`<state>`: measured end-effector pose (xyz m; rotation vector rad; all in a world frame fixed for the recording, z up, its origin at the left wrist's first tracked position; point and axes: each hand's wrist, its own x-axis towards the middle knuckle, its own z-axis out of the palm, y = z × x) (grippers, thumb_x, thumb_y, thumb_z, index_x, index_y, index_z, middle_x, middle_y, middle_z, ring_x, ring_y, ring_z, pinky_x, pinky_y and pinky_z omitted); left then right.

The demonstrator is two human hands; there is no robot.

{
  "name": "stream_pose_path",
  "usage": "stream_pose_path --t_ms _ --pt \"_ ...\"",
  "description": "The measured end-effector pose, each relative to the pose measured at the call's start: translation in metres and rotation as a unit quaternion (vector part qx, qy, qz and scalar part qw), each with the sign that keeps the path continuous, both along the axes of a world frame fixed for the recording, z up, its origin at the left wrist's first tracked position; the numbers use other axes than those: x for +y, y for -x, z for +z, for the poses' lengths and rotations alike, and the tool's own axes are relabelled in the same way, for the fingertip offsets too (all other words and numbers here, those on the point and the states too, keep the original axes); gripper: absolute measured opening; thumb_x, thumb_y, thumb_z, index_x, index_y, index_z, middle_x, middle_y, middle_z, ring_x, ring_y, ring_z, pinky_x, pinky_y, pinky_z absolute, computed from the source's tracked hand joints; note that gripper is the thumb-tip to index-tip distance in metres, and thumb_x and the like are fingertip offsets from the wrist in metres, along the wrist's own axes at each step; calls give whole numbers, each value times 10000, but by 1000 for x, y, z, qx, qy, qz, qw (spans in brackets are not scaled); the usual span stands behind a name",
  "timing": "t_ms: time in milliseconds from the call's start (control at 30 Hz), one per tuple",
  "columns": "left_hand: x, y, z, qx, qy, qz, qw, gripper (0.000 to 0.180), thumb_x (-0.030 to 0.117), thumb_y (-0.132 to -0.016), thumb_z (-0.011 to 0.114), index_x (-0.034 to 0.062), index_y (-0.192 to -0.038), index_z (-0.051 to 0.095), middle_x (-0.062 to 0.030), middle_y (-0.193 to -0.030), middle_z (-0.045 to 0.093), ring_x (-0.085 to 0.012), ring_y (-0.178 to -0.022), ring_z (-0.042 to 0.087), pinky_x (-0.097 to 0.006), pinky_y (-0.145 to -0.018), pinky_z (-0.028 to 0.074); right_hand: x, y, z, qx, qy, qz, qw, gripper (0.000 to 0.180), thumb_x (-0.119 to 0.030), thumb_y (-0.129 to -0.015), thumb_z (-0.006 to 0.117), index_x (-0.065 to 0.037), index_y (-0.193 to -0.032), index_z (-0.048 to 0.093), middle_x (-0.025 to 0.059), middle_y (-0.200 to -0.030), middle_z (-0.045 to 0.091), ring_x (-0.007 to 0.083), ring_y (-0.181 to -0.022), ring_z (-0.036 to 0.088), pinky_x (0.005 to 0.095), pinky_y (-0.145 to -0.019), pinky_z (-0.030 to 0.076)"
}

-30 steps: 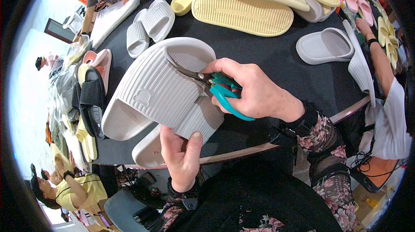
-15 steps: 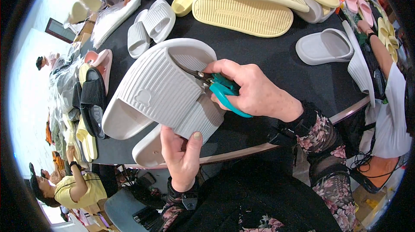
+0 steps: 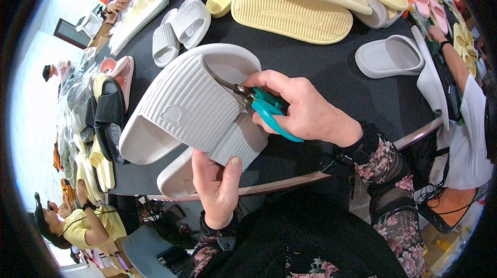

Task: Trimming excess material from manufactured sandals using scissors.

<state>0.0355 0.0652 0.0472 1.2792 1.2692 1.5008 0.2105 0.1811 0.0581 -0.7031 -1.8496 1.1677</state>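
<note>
Gripping teal scissors (image 3: 269, 110) in right hand (image 3: 303, 110), blade tips hidden by grey slipper (image 3: 191, 104), left hand (image 3: 217, 182) clasping its edge, fingers unseen

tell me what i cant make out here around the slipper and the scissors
Head view only:
- Scissors: blade tips lie against the ribbed strap of the grey slipper; what they cut is too small to tell.
- Right hand covers most of the teal handles.
- Left hand: fingers hidden behind the slipper.

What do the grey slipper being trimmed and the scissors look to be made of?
Grey slipper: likely moulded foam or soft rubber, matte, with fine ribbing and thick rounded edges. Scissors: dark metal blades, slightly glossy; teal handles that look like smooth plastic or a rubbery coating.
</note>
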Motion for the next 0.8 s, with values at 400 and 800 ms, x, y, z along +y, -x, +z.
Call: stream_pose_path --t_ms 400,800 --pt "9 9 -2 -51 -18 66 996 626 -121 -796 447 -66 -1388 255 -184 -1320 442 -258 -1183 470 -361 -1011 341 2 -2 0 37 48 -10 998 375 -74 -795 669 19 -1124 516 108 -826 646 96 -763 611 264 -670 496" --pt "16 24 -2 -114 13 30 993 633 -61 -835 461 -81 -1408 194 -252 -1311 448 -280 -1170 503 -358 -970 394 11 5 -18 1 56 -1 998 400 -109 -764 681 15 -1113 530 106 -776 618 119 -709 578 289 -654 483"
